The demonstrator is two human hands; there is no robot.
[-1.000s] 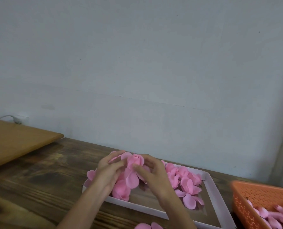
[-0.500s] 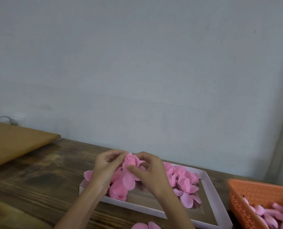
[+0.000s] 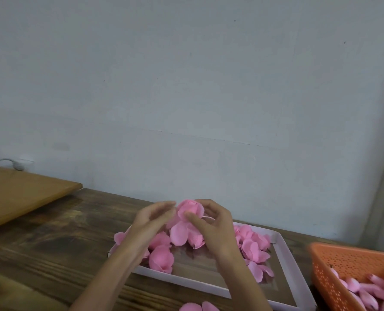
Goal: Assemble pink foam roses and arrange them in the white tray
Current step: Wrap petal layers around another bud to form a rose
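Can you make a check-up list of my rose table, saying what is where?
Surface: dark wooden table.
Job's things: white tray holding pink foam roses; one rose held above it; orange basket with pink pieces at right.
Clutter: loose petals in front of the tray; light wooden board at left.
Hands: right hand grips the held rose; left hand at its side, blurred, grip unclear.
Cables: white cable by the wall, far left.
Surroundings: plain grey wall.

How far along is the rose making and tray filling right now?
Done: assembled roses lie at both ends of the white tray. In hand: the right hand pinches a half-built rose above it, the left hand alongside. Left: the tray's middle is bare, and pieces wait in the orange basket.
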